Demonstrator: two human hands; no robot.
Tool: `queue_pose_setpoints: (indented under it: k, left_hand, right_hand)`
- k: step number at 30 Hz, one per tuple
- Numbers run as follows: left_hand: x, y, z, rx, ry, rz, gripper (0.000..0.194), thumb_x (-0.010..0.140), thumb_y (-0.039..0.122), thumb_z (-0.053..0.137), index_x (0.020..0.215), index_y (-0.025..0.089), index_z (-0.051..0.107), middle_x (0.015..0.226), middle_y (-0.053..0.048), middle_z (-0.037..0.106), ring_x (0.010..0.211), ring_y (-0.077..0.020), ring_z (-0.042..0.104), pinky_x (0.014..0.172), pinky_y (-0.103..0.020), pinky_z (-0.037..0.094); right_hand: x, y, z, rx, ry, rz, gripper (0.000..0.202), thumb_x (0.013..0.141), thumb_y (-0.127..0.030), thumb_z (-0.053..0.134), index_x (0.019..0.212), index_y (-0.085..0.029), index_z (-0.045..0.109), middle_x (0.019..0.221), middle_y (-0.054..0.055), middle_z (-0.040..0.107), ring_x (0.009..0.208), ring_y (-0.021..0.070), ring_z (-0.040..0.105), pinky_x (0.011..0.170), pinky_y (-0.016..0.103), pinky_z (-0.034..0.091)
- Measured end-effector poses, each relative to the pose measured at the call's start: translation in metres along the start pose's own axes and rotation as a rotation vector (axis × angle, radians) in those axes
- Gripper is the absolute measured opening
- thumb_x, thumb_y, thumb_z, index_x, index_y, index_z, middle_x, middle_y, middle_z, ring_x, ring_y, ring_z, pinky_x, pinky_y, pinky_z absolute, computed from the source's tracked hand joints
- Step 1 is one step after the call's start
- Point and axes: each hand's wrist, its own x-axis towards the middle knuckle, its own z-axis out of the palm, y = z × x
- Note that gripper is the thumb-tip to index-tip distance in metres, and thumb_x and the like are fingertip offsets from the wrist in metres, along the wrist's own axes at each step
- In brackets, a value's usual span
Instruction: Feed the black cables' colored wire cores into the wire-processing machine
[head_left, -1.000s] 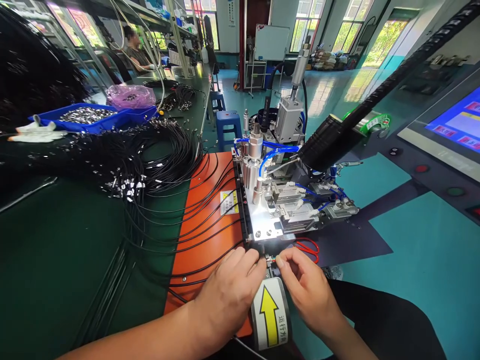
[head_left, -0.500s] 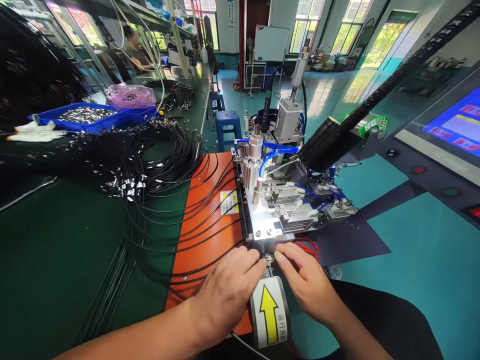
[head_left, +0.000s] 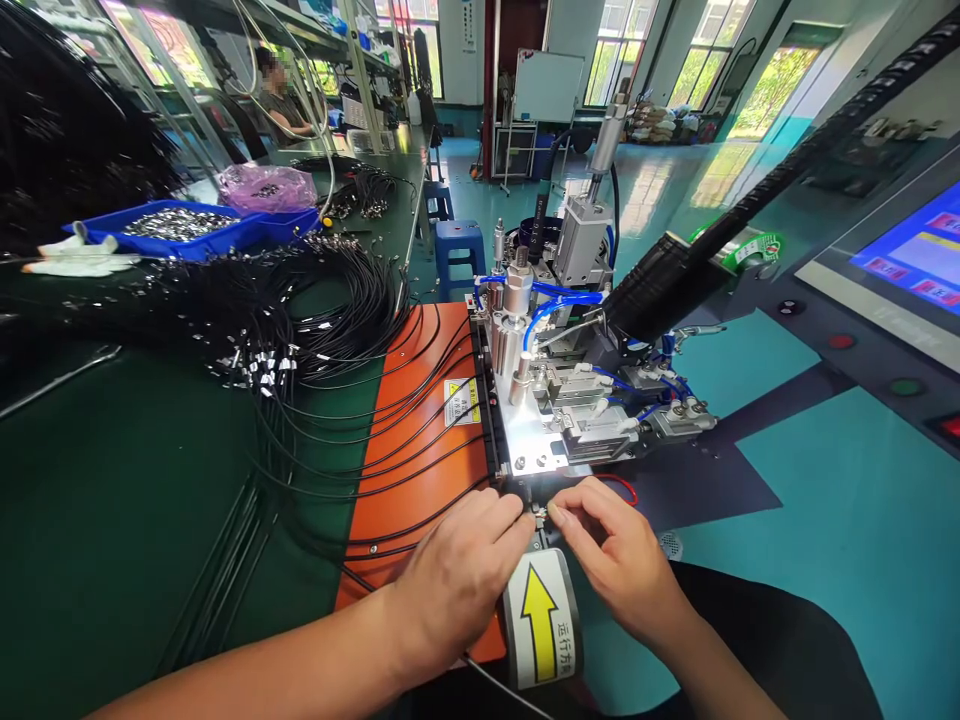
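Observation:
My left hand (head_left: 469, 560) is closed, its fingers curled at the front end of the machine's track. A dark cable (head_left: 499, 682) comes out from beneath this hand and runs toward the lower edge; its gripped part is hidden. Just to the right, my right hand (head_left: 619, 555) pinches thumb and forefinger together on thin wires (head_left: 542, 513), which show only as tiny light ends between the two hands. Right ahead of my fingers stands the metal machine (head_left: 529, 435) with cylinders and blue air tubes. Below the fingertips is a white cover with a yellow arrow (head_left: 538, 620).
Several black cables (head_left: 405, 455) cross the orange plate (head_left: 420, 520) from a coiled bundle (head_left: 345, 310) on the green table. Blue trays (head_left: 135, 215) of small metal parts lie at left. A control panel (head_left: 862, 340) stands at right. Another person (head_left: 281, 105) sits far back.
Both hands stay at the same place, with only slight finger shifts. The right hand's fingers are a little more bent. The whole view has shifted slightly.

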Motion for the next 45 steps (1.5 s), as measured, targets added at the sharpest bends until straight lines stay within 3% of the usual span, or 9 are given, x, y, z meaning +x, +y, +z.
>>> queue_pose_setpoints:
  k: [12, 20, 30, 37, 45]
  left_hand:
    - [0.000, -0.002, -0.001, 0.017, -0.093, -0.001, 0.033, 0.095, 0.006, 0.036, 0.114, 0.011, 0.062, 0.092, -0.010, 0.059, 0.081, -0.0230, 0.051, 0.072, -0.038, 0.052]
    - [0.000, -0.003, -0.001, 0.037, -0.105, 0.005, 0.031, 0.096, 0.007, 0.038, 0.116, 0.012, 0.061, 0.092, -0.009, 0.058, 0.080, -0.0229, 0.050, 0.071, -0.038, 0.051]
    - [0.001, 0.003, -0.003, 0.092, -0.086, -0.042, 0.026, 0.094, 0.007, 0.042, 0.107, 0.015, 0.063, 0.090, -0.007, 0.059, 0.076, -0.0224, 0.051, 0.068, -0.037, 0.050]
    - [-0.004, 0.006, -0.012, 0.044, -0.149, -0.165, 0.022, 0.088, 0.001, 0.046, 0.092, 0.016, 0.061, 0.090, -0.007, 0.057, 0.079, -0.0215, 0.052, 0.068, -0.034, 0.049]
    - [-0.002, 0.006, -0.016, 0.128, -0.168, -0.159, 0.017, 0.087, 0.005, 0.047, 0.083, 0.016, 0.060, 0.082, -0.007, 0.058, 0.072, -0.0225, 0.050, 0.063, -0.035, 0.046]
  right_hand:
    - [0.001, 0.002, 0.011, -0.072, 0.033, 0.006, 0.021, 0.099, -0.025, 0.044, 0.083, -0.021, 0.056, 0.080, 0.002, 0.058, 0.077, 0.0186, 0.056, 0.070, 0.030, 0.042]
    - [-0.001, -0.002, 0.007, 0.041, -0.024, 0.209, 0.027, 0.103, -0.038, 0.037, 0.087, -0.023, 0.053, 0.077, -0.002, 0.058, 0.071, 0.0167, 0.054, 0.066, 0.028, 0.041]
    - [0.000, 0.002, 0.020, 0.061, 0.007, 0.111, 0.028, 0.103, -0.035, 0.038, 0.081, -0.023, 0.048, 0.074, -0.003, 0.052, 0.069, 0.0153, 0.051, 0.065, 0.027, 0.040]
    - [-0.003, 0.009, 0.029, 0.073, 0.040, 0.138, 0.029, 0.104, -0.035, 0.033, 0.082, -0.023, 0.047, 0.076, -0.001, 0.053, 0.070, 0.0169, 0.051, 0.065, 0.029, 0.042]
    - [-0.002, 0.008, 0.031, 0.056, 0.071, 0.167, 0.029, 0.103, -0.035, 0.035, 0.080, -0.023, 0.048, 0.074, 0.000, 0.055, 0.068, 0.0180, 0.053, 0.063, 0.030, 0.042]
